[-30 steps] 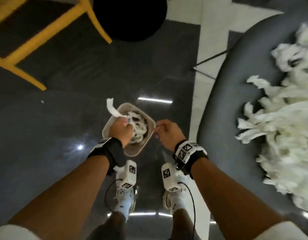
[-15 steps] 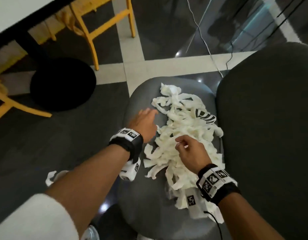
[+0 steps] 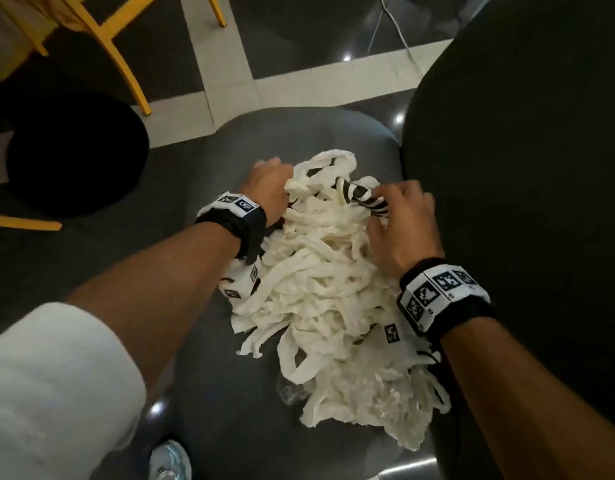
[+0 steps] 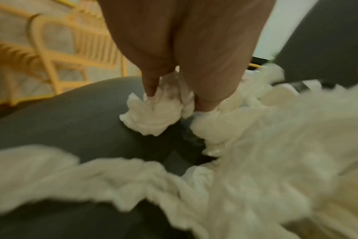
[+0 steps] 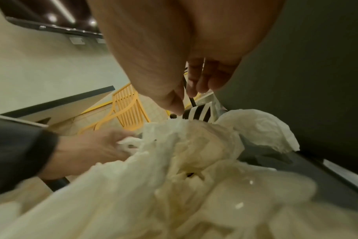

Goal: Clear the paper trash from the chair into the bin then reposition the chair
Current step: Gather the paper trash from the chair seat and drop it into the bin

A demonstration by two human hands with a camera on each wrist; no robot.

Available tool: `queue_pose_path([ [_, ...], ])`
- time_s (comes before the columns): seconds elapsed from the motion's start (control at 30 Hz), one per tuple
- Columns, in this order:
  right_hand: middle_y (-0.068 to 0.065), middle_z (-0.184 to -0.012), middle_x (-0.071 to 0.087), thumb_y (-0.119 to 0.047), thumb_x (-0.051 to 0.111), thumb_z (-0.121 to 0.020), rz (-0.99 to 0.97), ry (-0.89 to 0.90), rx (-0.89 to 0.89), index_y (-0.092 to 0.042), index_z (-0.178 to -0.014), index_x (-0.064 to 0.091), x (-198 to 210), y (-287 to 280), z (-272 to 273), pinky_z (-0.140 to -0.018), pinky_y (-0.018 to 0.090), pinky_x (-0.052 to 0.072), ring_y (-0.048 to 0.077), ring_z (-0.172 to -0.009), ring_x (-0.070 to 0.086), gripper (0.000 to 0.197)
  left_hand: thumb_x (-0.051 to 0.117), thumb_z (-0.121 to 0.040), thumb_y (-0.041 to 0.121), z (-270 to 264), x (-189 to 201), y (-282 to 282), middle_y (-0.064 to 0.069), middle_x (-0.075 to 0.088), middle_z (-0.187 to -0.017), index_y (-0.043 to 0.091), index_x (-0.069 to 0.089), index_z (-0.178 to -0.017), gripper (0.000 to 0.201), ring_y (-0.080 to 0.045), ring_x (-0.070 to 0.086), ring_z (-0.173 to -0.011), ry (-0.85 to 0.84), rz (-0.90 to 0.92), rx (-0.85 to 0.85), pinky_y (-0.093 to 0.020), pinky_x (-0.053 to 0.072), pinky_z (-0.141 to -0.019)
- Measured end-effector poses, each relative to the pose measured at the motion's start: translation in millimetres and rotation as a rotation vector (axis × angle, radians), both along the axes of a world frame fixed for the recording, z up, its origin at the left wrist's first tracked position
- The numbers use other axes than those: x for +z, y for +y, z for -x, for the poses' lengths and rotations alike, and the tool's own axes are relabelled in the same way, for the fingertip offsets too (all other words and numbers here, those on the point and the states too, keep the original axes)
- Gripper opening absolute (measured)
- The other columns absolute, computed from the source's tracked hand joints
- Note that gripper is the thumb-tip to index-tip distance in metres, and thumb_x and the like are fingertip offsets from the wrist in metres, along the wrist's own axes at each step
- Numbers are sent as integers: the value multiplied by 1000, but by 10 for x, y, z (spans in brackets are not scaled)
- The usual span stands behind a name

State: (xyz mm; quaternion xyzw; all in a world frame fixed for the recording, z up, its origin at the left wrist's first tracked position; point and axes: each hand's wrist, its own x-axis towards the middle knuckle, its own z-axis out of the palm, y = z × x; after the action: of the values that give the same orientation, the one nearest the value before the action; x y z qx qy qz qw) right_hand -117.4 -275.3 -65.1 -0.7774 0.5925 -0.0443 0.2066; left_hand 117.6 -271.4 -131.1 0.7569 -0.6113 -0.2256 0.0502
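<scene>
- Pale, crumpled paper strips (image 3: 320,289) are heaped on the grey seat of the chair (image 3: 209,375), from near the far edge of the seat down toward the near edge; the heap lies close against the dark chair back (image 3: 527,202) on the right.
- The long axis of the heap is seen to run from the far edge of the seat toward the wearer, and most strips are laid roughly along that line, their loose ends pointing at the near edge.
- A wad at the far left corner of the heap is grasped by the left hand (image 3: 268,188); in the left wrist view its fingers (image 4: 149,84) are seen curled into the paper.
- The right hand (image 3: 399,223) is set on the far right of the heap, its thumb and fingers bent around a black-and-white striped piece (image 3: 358,199); a full closure on it is suggested rather than plainly shown in the right wrist view.
- The step in hand is judged to be the gathering of a load for the bin, which is not in view.
- It would be done well if both hands were drawn together under the heap, so that the tangled strips are lifted as one bundle.
- Trailing ends should be tucked in before lifting, since loose strips are likely to be shed on the dark floor (image 3: 91,271).
- The clear plastic scrap (image 3: 292,393) at the near edge could be taken with a later load.
</scene>
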Motion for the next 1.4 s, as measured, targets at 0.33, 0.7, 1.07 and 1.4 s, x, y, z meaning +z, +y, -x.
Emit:
queue_pose_path([
  [0.33, 10, -128, 59, -31, 56, -85, -107, 369, 19, -32, -128, 56, 8, -224, -367, -103, 51, 34, 36, -122, 50, 43, 47, -86, 31, -805, 459, 892, -6, 62, -102, 24, 68, -89, 22, -26, 58, -99, 354, 66, 487, -33, 41, -82],
  [0.7, 5, -111, 69, -37, 75, -76, -130, 383, 47, -32, -113, 66, 786, 362, -924, -86, 44, 56, 35, -100, 65, 39, 49, -78, 9, -1165, 331, 2236, -2, 74, -89, 17, 62, -88, 19, -28, 65, -83, 500, 50, 778, -38, 54, -69],
  [1.07, 4, -107, 68, -58, 80, -70, -144, 798, 339, -24, -112, 65, 1069, 829, -1784, -76, 36, 50, 28, -95, 64, 56, 63, -80, 39, -1112, 27, 2969, -2, 58, -138, 43, 11, -156, 91, -26, 57, -125, 615, -157, 696, -29, 45, -98],
  [1.4, 9, -122, 61, -39, 70, -86, -293, 387, 564, -20, -116, 68, 202, 769, -2173, -90, 35, 47, 30, -113, 59, 36, 66, -89, 22, -771, -330, 2008, -5, 10, -166, 28, 18, -158, 84, -28, 30, -148, 387, -40, 388, -40, 34, -118],
])
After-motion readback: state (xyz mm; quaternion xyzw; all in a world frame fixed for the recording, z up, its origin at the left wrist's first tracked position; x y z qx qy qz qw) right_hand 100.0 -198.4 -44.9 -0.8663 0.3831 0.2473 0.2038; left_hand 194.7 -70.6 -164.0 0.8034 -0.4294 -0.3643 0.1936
